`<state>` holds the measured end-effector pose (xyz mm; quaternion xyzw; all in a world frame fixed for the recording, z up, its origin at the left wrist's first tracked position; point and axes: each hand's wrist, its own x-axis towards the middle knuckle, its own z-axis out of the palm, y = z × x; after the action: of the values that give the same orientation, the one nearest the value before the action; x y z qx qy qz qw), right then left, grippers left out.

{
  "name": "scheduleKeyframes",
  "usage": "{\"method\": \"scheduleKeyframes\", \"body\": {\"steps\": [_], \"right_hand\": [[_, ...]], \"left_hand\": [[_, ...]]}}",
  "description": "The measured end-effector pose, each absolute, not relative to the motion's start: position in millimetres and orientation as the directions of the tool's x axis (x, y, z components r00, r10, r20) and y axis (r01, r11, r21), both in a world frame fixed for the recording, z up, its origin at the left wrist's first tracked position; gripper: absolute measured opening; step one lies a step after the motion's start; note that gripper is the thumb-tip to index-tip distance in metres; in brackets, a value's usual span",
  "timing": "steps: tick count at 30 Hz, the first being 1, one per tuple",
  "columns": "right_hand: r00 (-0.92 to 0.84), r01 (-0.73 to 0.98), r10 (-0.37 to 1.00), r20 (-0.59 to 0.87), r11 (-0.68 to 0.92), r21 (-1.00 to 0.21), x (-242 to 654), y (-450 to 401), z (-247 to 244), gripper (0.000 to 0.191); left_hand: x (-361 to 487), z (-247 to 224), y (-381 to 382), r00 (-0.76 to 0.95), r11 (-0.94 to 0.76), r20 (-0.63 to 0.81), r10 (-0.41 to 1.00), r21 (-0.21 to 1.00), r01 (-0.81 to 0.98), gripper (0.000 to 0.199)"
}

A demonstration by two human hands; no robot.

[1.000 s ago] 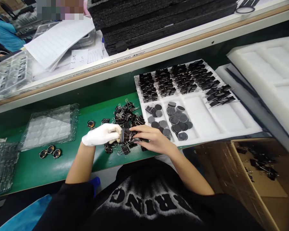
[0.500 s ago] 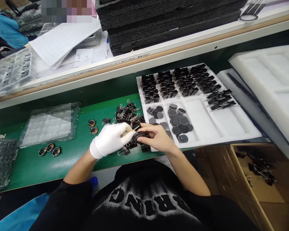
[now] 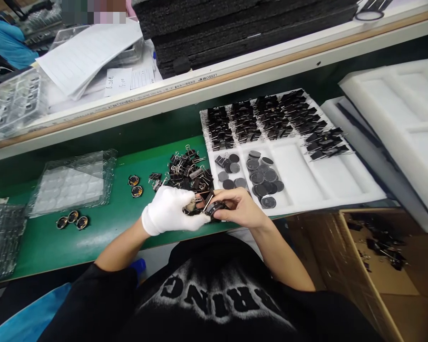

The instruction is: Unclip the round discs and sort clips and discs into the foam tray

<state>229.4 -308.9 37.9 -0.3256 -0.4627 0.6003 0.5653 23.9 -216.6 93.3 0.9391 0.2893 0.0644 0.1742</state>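
Observation:
My left hand, in a white glove, is closed on a black binder clip whose silver handle shows between my hands. Bare, my right hand pinches a round black disc-shaped part between thumb and fingers. The clip and the round part touch; where exactly they meet is too small to tell. Just beyond my hands lies a pile of binder clips. Dark discs rest in the near compartments of a white foam tray, and rows of clips fill its far compartments.
Several round parts lie on the green table. Clear plastic trays are at left, with a stack beside them. More foam trays lean at right above a cardboard box. Behind is a raised ledge.
Both hands have moved slightly right and toward my body with the clip and round part. The glove's fingers have spread further around the clip. The camera view has shifted a little.

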Motion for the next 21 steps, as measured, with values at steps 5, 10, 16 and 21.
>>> {"method": "scheduleKeyframes", "body": {"steps": [5,10,16,21], "right_hand": [[-0.076,-0.217,0.992,0.101,0.083,-0.973,249,-311,38,0.020],[-0.106,0.077,0.992,0.074,0.082,-0.994,272,-310,49,0.018],[-0.236,0.274,0.971,0.029,0.095,-0.957,283,-305,60,0.020],[-0.315,0.306,0.947,0.057,0.158,-0.939,285,-307,60,0.019]], "left_hand": [[27,97,-212,0.798,-0.737,-0.015,0.603,0.373,0.564,0.044],[24,101,-208,0.856,-0.722,-0.156,0.493,0.476,0.502,0.041],[24,95,-209,0.912,-0.752,-0.161,0.378,0.521,0.404,0.043],[25,94,-210,0.926,-0.771,-0.163,0.340,0.516,0.374,0.044]]}}
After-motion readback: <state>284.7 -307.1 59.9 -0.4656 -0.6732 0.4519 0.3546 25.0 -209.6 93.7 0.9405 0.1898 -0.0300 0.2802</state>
